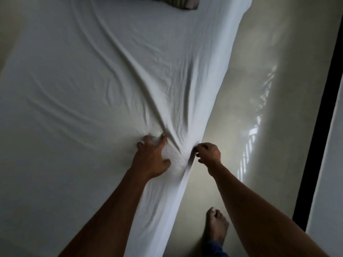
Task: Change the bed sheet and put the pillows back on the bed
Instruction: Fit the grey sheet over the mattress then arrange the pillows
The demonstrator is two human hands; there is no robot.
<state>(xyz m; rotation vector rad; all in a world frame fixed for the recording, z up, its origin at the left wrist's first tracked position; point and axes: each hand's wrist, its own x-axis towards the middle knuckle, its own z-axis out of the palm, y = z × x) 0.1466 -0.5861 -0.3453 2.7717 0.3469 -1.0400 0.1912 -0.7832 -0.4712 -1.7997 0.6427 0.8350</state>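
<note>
A white bed sheet (89, 75) covers the bed and fills the left and middle of the head view, with creases fanning out from the bed's right edge. My left hand (151, 157) presses on top of the sheet near that edge, fingers spread and bunching the cloth. My right hand (208, 153) is just beside it at the edge, fingers pinched on the sheet's hanging side. A striped pillow (178, 1) shows partly at the top of the frame, lying on the bed.
A pale glossy floor (250, 89) runs along the bed's right side, with light reflections on it. My bare foot (216, 227) stands there close to the bed. A dark vertical frame (319, 127) and a white wall (330, 173) bound the floor on the right.
</note>
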